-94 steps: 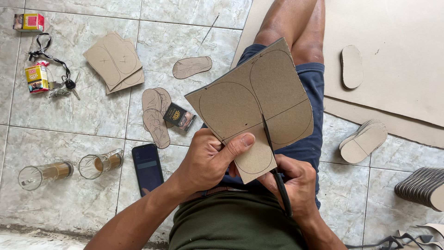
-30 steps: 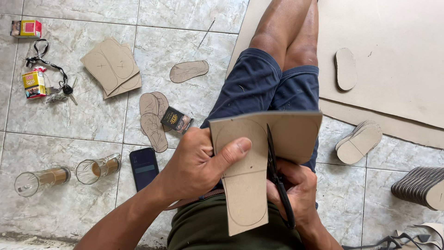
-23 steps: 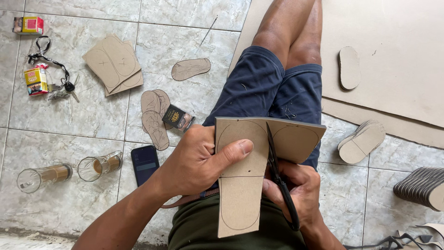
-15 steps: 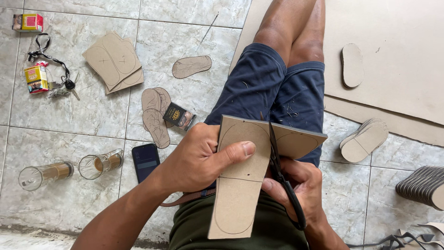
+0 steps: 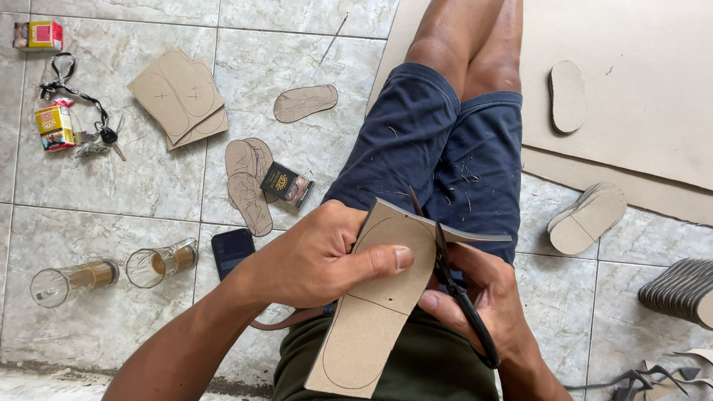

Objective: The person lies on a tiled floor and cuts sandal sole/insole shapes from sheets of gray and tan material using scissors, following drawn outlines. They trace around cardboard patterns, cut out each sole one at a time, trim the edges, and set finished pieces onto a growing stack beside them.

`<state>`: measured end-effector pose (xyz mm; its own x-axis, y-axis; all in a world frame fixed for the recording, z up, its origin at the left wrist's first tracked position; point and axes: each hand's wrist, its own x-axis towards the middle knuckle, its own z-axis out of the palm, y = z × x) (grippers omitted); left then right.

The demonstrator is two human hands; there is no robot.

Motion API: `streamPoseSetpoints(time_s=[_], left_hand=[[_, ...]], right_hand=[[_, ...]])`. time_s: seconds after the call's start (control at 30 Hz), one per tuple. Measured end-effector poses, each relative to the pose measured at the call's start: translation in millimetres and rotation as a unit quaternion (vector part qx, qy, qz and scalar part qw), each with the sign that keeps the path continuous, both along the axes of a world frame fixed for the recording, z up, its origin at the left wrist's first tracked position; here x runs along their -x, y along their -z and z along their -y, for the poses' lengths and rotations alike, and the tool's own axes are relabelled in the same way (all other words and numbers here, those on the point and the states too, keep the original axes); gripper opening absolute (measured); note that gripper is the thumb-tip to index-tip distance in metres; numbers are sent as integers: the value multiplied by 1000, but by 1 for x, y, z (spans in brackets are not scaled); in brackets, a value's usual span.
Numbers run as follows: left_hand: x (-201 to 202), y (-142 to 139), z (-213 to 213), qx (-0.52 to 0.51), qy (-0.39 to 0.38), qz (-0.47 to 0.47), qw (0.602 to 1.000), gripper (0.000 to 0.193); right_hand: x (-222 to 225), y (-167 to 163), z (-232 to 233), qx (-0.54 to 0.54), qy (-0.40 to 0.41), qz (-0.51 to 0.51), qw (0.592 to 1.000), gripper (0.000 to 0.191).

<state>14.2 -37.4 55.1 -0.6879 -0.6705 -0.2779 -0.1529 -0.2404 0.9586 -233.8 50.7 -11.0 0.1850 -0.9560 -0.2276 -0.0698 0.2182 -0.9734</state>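
**A floor-level sandal-making workshop**

The person sits on a tiled floor (image 5: pixel 312 44) – a home-style craft spot, with no bench. Left of the left hand (image 5: pixel 312 260) lie cut sole shapes (image 5: pixel 249 182) and marked cardboard pieces (image 5: pixel 178 96). Right of the right hand (image 5: pixel 486 312) a large cardboard sheet (image 5: pixel 639 82) covers the floor, with a stack of finished soles (image 5: pixel 590 219) near it and a row of more soles (image 5: pixel 679 289) further right – small-batch handwork.
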Motion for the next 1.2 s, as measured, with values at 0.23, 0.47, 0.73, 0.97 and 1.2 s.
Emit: streamPoseSetpoints(time_s=[0.23, 0.47, 0.73, 0.97, 1.2], left_hand=[[-2, -4, 19, -12, -79, -35, 996, 34], [48, 62, -57, 338, -232, 14, 912, 24], [56, 36, -62, 16, -307, -43, 951, 33], [52, 32, -57, -14, -310, -58, 949, 37], [42, 32, -57, 1, -271, -80, 959, 37]], right_hand=[[2, 2, -5, -7, -1, -34, 999, 36], [-2, 14, -8, 20, 51, 78, 995, 65], [-13, 12, 1, 89, 68, 14, 994, 81], [-9, 15, -6, 33, 67, 51, 996, 81], [-10, 13, -5, 105, 53, 63, 991, 82]])
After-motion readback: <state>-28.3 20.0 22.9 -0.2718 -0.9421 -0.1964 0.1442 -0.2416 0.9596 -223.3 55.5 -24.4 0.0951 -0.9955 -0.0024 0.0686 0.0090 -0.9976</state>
